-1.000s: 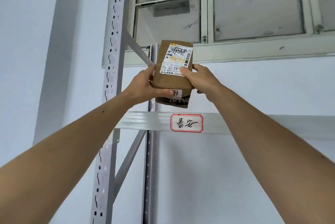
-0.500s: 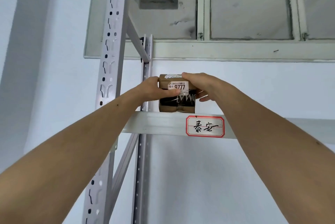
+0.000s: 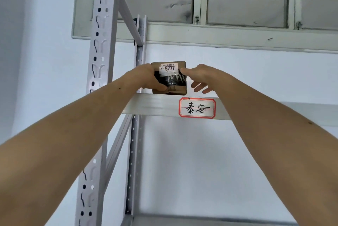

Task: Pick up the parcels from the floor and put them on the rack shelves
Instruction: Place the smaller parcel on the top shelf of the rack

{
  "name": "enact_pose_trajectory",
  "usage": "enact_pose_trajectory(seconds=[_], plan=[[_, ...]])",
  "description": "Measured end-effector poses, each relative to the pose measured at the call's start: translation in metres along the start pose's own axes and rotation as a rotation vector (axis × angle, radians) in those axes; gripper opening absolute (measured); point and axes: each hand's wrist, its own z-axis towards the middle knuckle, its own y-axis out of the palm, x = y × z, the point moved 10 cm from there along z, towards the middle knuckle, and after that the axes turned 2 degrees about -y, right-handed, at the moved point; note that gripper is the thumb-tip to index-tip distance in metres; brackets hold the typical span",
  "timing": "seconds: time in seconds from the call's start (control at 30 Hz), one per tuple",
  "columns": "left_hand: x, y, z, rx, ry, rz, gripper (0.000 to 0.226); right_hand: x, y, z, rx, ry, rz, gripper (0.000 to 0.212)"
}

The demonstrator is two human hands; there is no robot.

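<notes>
A small brown cardboard parcel (image 3: 173,79) with a white "9777" sticker rests on the top shelf (image 3: 157,105) of the grey metal rack, at its left end. My left hand (image 3: 146,79) grips the parcel's left side, thumb across its front. My right hand (image 3: 203,77) sits at the parcel's right edge with its fingers spread; one fingertip touches the sticker's corner, the other fingers are apart from the box.
The rack's perforated front upright (image 3: 98,61) and rear upright (image 3: 140,52) stand left of the parcel. A red-bordered handwritten label (image 3: 197,108) is stuck on the shelf beam. A window frame (image 3: 201,32) runs above. A lower shelf (image 3: 201,220) shows at the bottom.
The parcel came down from in front of the window onto the top shelf. My right hand has since opened and slid off its right side; my left hand still grips it.
</notes>
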Motion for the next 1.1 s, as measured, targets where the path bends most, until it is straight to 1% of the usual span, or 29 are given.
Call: enact_pose_trajectory(seconds=[0.07,0.17,0.23,0.27,0.33,0.4,0.47,0.53,0.6,0.7,0.77,0.8,0.87,0.93,1.0,1.1], plan=[[0.001,-0.006,-0.010,0.051,-0.046,0.109,0.038,0.006,-0.006,-0.006,0.030,-0.015,-0.088,0.043],[0.000,-0.013,-0.026,0.124,-0.120,0.238,0.036,0.012,-0.015,-0.015,0.111,-0.057,-0.210,0.042],[0.003,-0.012,-0.037,0.147,-0.105,0.258,0.044,0.016,-0.019,-0.024,0.163,-0.077,-0.274,0.043],[0.007,-0.013,-0.042,0.172,-0.079,0.245,0.048,0.016,-0.021,-0.030,0.189,-0.091,-0.289,0.043],[0.013,-0.016,-0.055,0.247,-0.034,0.145,0.052,0.017,-0.023,-0.044,0.237,-0.129,-0.296,0.041],[0.014,-0.018,-0.067,0.331,-0.026,0.049,0.055,0.017,-0.023,-0.063,0.303,-0.161,-0.320,0.049],[0.018,-0.014,-0.081,0.407,0.000,0.036,0.061,0.019,-0.026,-0.084,0.416,-0.190,-0.375,0.055],[0.027,-0.005,-0.101,0.487,0.073,0.028,0.062,0.023,-0.029,-0.106,0.551,-0.239,-0.427,0.056],[0.037,0.009,-0.125,0.584,0.183,-0.004,0.058,0.031,-0.029,-0.130,0.695,-0.328,-0.477,0.057],[0.041,0.036,-0.166,0.801,0.339,-0.063,0.048,0.054,-0.022,-0.172,0.882,-0.509,-0.500,0.055],[0.037,0.063,-0.192,0.930,0.442,-0.137,0.039,0.074,-0.012,-0.202,0.972,-0.620,-0.459,0.049],[0.034,0.083,-0.200,0.938,0.476,-0.168,0.035,0.086,-0.003,-0.215,0.993,-0.658,-0.447,0.045],[0.029,0.126,-0.210,0.868,0.494,-0.211,0.032,0.117,0.018,-0.236,0.996,-0.701,-0.450,0.042],[0.026,0.174,-0.216,0.720,0.469,-0.223,0.031,0.153,0.043,-0.249,0.943,-0.678,-0.478,0.042],[0.027,0.229,-0.219,0.513,0.438,-0.186,0.033,0.198,0.066,-0.255,0.851,-0.578,-0.511,0.044],[0.030,0.317,-0.231,0.185,0.400,-0.140,0.037,0.274,0.096,-0.268,0.682,-0.358,-0.561,0.047]])
